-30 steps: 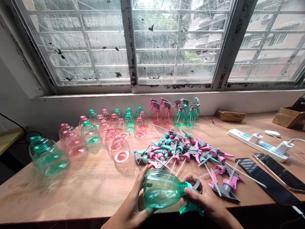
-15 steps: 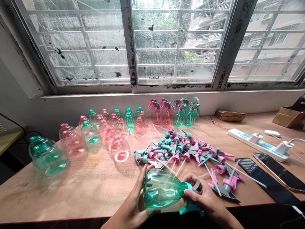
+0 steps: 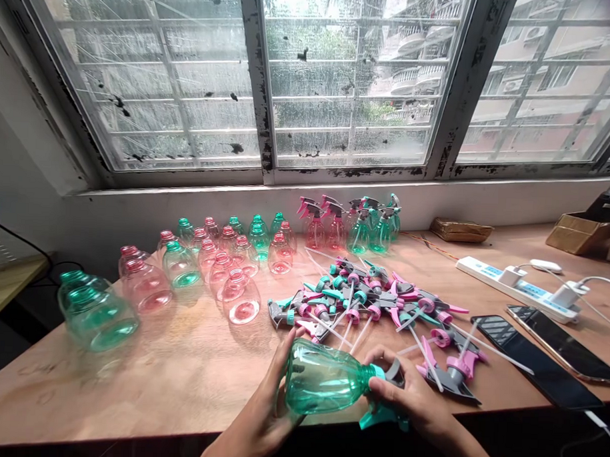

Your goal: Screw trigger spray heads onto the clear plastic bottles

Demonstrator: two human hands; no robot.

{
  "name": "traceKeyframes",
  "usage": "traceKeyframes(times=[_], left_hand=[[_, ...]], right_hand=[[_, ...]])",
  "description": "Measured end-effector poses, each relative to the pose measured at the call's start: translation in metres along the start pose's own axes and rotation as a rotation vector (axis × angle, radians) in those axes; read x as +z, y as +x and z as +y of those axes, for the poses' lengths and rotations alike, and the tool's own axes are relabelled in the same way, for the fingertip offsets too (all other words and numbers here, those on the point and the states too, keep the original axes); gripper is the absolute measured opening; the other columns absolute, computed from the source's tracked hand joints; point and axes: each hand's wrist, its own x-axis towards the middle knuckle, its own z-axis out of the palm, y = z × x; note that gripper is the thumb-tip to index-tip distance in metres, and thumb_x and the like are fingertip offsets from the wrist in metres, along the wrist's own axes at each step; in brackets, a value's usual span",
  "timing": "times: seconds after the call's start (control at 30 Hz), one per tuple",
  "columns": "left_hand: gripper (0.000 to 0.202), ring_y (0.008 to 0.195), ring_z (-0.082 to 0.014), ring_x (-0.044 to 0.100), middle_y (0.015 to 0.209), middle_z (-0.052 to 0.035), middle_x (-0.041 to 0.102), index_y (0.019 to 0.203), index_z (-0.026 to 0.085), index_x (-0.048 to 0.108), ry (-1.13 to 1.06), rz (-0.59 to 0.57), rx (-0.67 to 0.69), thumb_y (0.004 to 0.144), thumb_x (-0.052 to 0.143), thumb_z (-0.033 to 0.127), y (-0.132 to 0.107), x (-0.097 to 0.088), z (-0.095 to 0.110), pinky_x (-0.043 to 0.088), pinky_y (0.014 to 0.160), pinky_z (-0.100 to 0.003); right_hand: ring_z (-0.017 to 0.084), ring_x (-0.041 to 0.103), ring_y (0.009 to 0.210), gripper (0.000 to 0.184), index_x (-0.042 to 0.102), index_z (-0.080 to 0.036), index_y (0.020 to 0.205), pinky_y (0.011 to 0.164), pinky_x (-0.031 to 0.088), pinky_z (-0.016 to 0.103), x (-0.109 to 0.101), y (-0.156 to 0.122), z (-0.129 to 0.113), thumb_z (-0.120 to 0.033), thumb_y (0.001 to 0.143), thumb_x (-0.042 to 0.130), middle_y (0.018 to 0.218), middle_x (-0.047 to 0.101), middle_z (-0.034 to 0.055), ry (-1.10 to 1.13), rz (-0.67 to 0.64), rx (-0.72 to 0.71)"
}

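Head view — two grips (image 3: 274,395) hold one spray bottle (image 3: 324,379) — two phones (image 3: 533,360) nearby.

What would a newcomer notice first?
Likely the green bottle, held on its side at bottom centre, left hand at its base, right hand at its teal collar. Next, the jumbled pink, teal and grey spray heads just beyond; then the headless pink and green bottles standing on the picture's left.

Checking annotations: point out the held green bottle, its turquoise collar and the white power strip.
Held green bottle (image 3: 327,377), head view: middle of the body.
Turquoise collar (image 3: 377,371), head view: its visible outer side.
White power strip (image 3: 533,298), head view: socket face, past mid-length.
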Motion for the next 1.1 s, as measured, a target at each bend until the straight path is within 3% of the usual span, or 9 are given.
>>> traceKeyframes(times=[0.23,0.33,0.53,0.7,0.83,1.0,1.1], left_hand=[[0.108,0.167,-0.0425,0.011,0.184,-0.0043,0.007,0.173,0.043,0.006,0.000,-0.022,-0.008,0.096,0.082,0.037,-0.001,-0.004,-0.004,0.035,0.129,-0.053],[0.107,0.166,-0.0421,0.014,0.183,-0.0053,0.009,0.173,0.041,0.007,0.022,-0.018,0.013,0.096,0.081,0.040,-0.001,-0.004,-0.006,0.032,0.130,-0.054],[0.091,0.164,-0.0419,0.023,0.183,-0.0063,0.008,0.172,0.045,0.013,-0.018,-0.009,0.035,0.102,0.073,0.045,0.001,0.000,-0.004,0.042,0.125,-0.051],[0.074,0.167,-0.0385,0.010,0.182,-0.0051,0.015,0.170,0.045,0.021,-0.011,0.017,0.082,0.109,0.062,0.044,0.002,0.003,-0.004,0.033,0.129,-0.050],[0.093,0.167,-0.0400,0.009,0.183,-0.0052,0.011,0.172,0.044,0.013,0.027,-0.005,0.041,0.103,0.074,0.035,0.001,-0.002,-0.004,0.029,0.132,-0.053],[0.110,0.168,-0.0386,0.000,0.183,-0.0029,0.012,0.173,0.043,0.005,0.252,-0.001,0.006,0.096,0.082,0.023,-0.002,-0.010,-0.002,0.005,0.135,-0.060],[0.108,0.168,-0.0392,0.000,0.184,-0.0038,0.010,0.173,0.042,0.005,0.273,-0.011,0.002,0.098,0.079,0.022,-0.001,-0.009,0.000,0.009,0.135,-0.060]], right_hand=[[0.020,0.067,0.066,0.050,0.066,-0.023,0.095,0.062,0.054,0.029,0.002,-0.001,-0.002,-0.061,0.076,0.091,0.074,0.070,-0.0012,-0.012,0.035,0.020],[0.020,0.067,0.066,0.050,0.066,-0.023,0.095,0.062,0.055,0.029,0.002,0.000,-0.002,-0.062,0.076,0.090,0.073,0.070,-0.0011,-0.019,0.031,0.017],[0.019,0.068,0.064,0.051,0.064,-0.022,0.100,0.062,0.052,0.028,0.002,0.000,-0.001,-0.058,0.077,0.092,0.073,0.072,-0.0016,0.025,0.046,0.020],[0.018,0.069,0.064,0.050,0.064,-0.021,0.102,0.062,0.051,0.026,0.001,0.000,0.001,-0.055,0.079,0.092,0.072,0.073,-0.0019,0.030,0.026,0.025],[0.017,0.070,0.064,0.047,0.064,-0.021,0.101,0.062,0.052,0.026,0.001,-0.001,0.002,-0.053,0.081,0.092,0.073,0.075,-0.0016,0.022,0.022,0.007],[0.018,0.072,0.068,0.045,0.066,-0.021,0.101,0.063,0.054,0.026,0.002,-0.001,0.002,-0.051,0.081,0.093,0.075,0.077,-0.0007,0.004,0.025,-0.002],[0.017,0.072,0.067,0.045,0.066,-0.020,0.101,0.063,0.054,0.026,0.001,0.000,0.003,-0.052,0.082,0.092,0.074,0.077,-0.0009,0.015,0.021,0.001]])
